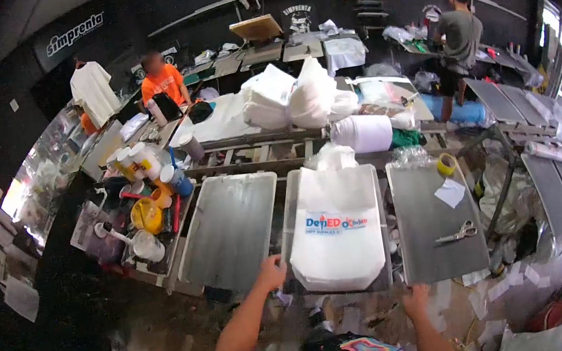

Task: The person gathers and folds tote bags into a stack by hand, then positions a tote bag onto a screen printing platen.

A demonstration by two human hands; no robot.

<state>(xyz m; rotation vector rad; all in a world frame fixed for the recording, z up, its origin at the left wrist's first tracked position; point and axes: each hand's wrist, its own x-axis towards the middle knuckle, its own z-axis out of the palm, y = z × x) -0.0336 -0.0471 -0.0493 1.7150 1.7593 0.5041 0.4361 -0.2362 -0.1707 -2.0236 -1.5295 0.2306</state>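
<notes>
A white bag with blue and red print lies flat on the middle grey board. My left hand is at the lower right corner of the left grey board, left of the bag; its fingers look curled, and what they hold, if anything, is too small to tell. My right hand rests near the bottom edge of the right grey board, its fingers partly hidden. On that board are scissors, a white paper piece and a yellow tape roll.
Tubs and a yellow container crowd the left side. White bag stacks and a white roll stand beyond the boards. A person in orange sits at the back left; another person stands at the back right.
</notes>
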